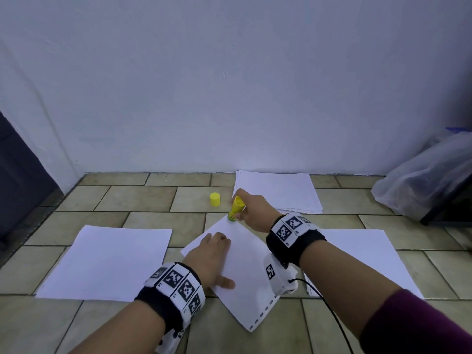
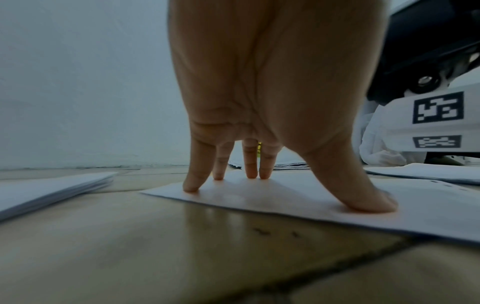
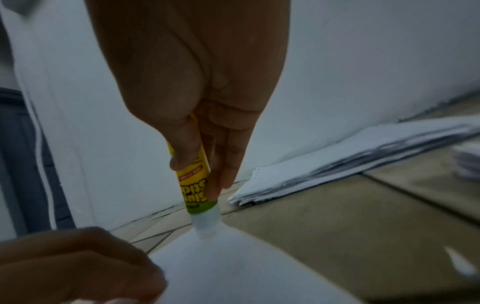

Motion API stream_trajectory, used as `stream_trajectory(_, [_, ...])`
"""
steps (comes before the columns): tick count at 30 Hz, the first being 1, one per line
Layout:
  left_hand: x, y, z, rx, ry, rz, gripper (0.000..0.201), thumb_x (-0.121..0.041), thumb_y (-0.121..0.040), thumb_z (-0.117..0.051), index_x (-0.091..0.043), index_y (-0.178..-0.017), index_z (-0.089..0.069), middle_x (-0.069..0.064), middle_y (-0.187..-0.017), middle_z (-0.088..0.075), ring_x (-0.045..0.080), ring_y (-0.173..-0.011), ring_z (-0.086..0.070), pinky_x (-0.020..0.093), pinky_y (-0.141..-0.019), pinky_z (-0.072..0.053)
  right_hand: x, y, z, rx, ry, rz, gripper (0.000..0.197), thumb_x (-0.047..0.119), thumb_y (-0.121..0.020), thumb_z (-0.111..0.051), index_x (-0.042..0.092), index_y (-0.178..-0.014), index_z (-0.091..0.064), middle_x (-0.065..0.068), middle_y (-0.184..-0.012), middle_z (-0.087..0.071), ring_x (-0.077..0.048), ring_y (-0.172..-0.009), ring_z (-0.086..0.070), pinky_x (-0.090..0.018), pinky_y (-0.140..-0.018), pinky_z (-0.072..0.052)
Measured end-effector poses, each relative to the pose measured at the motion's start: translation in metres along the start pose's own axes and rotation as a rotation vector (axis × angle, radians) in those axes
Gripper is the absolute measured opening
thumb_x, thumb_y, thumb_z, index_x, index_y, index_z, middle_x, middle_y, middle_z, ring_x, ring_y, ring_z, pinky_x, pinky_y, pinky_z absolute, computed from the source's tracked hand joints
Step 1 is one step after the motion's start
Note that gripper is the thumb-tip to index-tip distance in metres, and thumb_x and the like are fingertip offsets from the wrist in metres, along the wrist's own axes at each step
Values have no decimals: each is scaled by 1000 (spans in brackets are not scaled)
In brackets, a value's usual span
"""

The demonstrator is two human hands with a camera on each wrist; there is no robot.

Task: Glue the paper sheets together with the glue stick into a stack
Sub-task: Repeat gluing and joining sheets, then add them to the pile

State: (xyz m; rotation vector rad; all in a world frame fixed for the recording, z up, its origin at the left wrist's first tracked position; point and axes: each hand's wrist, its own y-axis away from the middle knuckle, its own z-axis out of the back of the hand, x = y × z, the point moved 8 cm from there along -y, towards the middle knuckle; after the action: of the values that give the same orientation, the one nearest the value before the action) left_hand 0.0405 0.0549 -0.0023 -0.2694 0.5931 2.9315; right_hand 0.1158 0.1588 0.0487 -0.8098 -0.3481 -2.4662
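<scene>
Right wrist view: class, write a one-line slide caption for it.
The right hand presses the uncapped glue stick tip-down onto a corner of the paper sheet.

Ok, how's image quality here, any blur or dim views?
Head view: evenly lit and sharp, wide-angle bending at the edges. Left wrist view: dim, floor nearest the camera soft, left hand clear. Right wrist view: dark, glue stick readable, paper pile smeared.

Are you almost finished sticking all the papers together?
Not yet. The cap is already off. Right now the right hand rubs the glue stick on the middle sheet's corner while the left hand presses it flat. Other sheets lie waiting.
</scene>
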Motion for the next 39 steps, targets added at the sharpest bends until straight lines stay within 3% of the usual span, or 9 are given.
stream_trajectory(7, [-3, 1, -5, 62, 9, -38, 89, -47, -80, -70, -34, -149, -16, 2, -150, -20, 23, -141, -14, 51, -109, -32, -7, 49, 12, 182, 191, 10, 34, 14, -91, -58, 13, -122, -43, -15, -104, -60, -28, -88, -54, -32, -73, -44])
stream_trajectory(13, [-4, 3, 0, 79, -215, -39, 82, -58, -86, -57, -39, -151, -12, 1, -154, -16, 26, -142, -12, 42, -107, -34, -27, 100, 23, 241, 238, 0, 27, 12, -91, -59, 15, -115, -47, -4, -92, -59, -21, -81, -56, -29, -69, -46])
stream_trajectory(18, [-9, 4, 8, 64, -375, -67, 78, -65, -87, -47, -37, -151, -13, 2, -152, -23, 26, -140, -14, 42, -110, -26, -43, 113, 31, 272, 227, -22, 24, 13, -89, -60, 17, -109, -49, -10, -99, -65, -26, -86, -64, -41, -80, -54])
stream_trajectory(24, [-11, 11, 12, -41, -374, -77, 69, -60, -87, -51, -20, -140, -35, 5, -135, -34, 23, -129, -25, 34, -99, -31, -68, 106, 63, 19, -302, -158, 15, 7, -86, -68, 7, -88, -53, -10, -81, -68, -26, -71, -69, -34, -68, -58])
stream_trajectory(26, [-13, 14, 8, -57, -299, -140, 67, -56, -88, -54, -16, -138, -35, 2, -144, -25, 20, -134, -22, 32, -103, -32, -72, 103, 70, -70, -468, -208, 14, 4, -86, -66, 5, -85, -52, -14, -80, -68, -27, -70, -69, -32, -67, -57])
stream_trajectory(28, [-13, 15, 1, -17, -195, -194, 66, -49, -91, -54, -24, -145, -28, -3, -154, -13, 16, -141, -15, 33, -108, -32, -75, 99, 71, -130, -579, -241, 13, 2, -87, -65, 3, -89, -52, -16, -83, -67, -25, -67, -68, -33, -67, -58])
stream_trajectory(31, [-10, 16, 0, 23, -194, -197, 67, -50, -92, -53, -32, -149, -22, -4, -156, -13, 17, -140, -19, 35, -109, -32, -74, 87, 69, -212, -618, -254, 14, 3, -87, -63, 2, -93, -51, -16, -82, -67, -25, -66, -67, -44, -77, -56])
stream_trajectory(35, [-12, 11, 8, 0, -203, -201, 67, -52, -85, -61, -24, -141, -35, 1, -156, -5, 21, -142, -13, 35, -106, -36, -60, 68, 62, -255, -552, -222, 15, 10, -87, -64, 4, -92, -51, -14, -84, -67, -27, -71, -67, -40, -75, -57])
stream_trajectory(39, [-13, 8, 7, 38, -109, -196, 68, -48, -84, -65, -19, -138, -36, -3, -148, -27, 18, -131, -30, 33, -104, -36, -42, 43, 41, -224, -413, -162, 17, 13, -88, -64, 6, -96, -52, -10, -85, -67, -21, -67, -65, -39, -77, -56])
